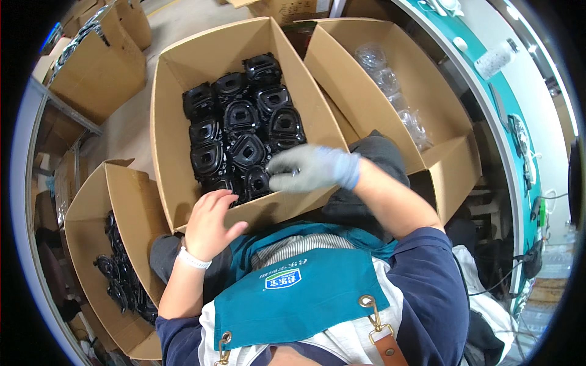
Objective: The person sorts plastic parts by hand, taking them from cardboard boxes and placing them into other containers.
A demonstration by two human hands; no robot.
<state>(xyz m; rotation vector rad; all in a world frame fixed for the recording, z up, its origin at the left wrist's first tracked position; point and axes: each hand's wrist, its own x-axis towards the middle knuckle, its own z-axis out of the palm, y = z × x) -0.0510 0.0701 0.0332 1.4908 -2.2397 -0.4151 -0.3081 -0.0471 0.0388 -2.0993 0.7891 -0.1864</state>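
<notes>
Nearby — carton [213, 52], pale floor [125, 128], teal worktop [471, 30].

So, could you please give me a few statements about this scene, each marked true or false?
1. The right hand is gloved. True.
2. A glove covers the left hand. False: the left hand is bare.
3. Black plastic parts sit inside the middle box. True.
4. The box on the right holds black parts. False: the right box holds clear plastic pieces.
5. The apron is teal. True.
</notes>
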